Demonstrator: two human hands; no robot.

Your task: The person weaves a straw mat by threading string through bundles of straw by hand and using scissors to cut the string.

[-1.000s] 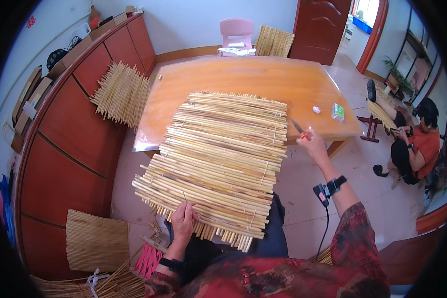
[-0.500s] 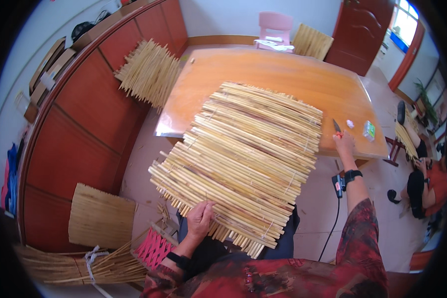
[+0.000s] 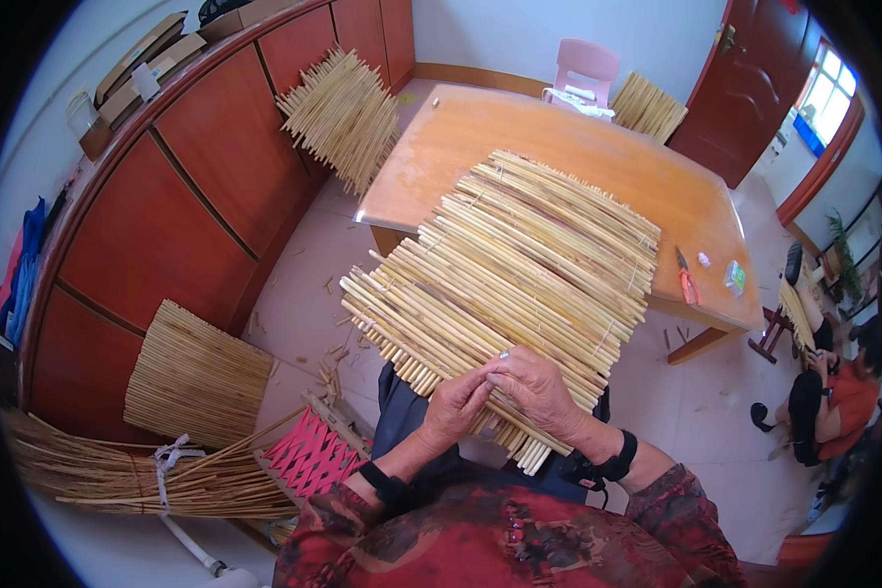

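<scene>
Fingers curled and tips drawn tightly together, the left hand (image 3: 459,404) and right hand (image 3: 539,390) meet over the near edge of a stick mat (image 3: 524,279); whether a thread is pinched between the fingertips is hidden. Black bands circle both wrists, below the sleeves of a red and dark patterned shirt (image 3: 441,544). Stretching away from the person's lap, the mat slants forward with its far end over the table, its pale sticks lying side by side, their ends uneven, with thin ties crossing them. Left of the lap sits a low stool (image 3: 314,451) with criss-crossed pink webbing, and beside it lies a long bundle of thin stalks (image 3: 88,470) bound with a white strip (image 3: 172,456). Behind the bundle, a second mat (image 3: 198,377) leans by the red cabinet (image 3: 211,157), and short stick scraps (image 3: 333,372) litter the floor. On the wooden table (image 3: 598,147), right of the mat, lie red-handled scissors (image 3: 688,278), a small white lump (image 3: 704,260) and a little green and clear box (image 3: 735,278). Off to the right, a seated co-worker (image 3: 846,423) in an orange-red top holds more sticks. Farther back, another mat (image 3: 338,118) rests against the cabinet, and beyond the table stand a pink chair (image 3: 586,67) and one more mat (image 3: 647,106) near the brown door (image 3: 755,83).
</scene>
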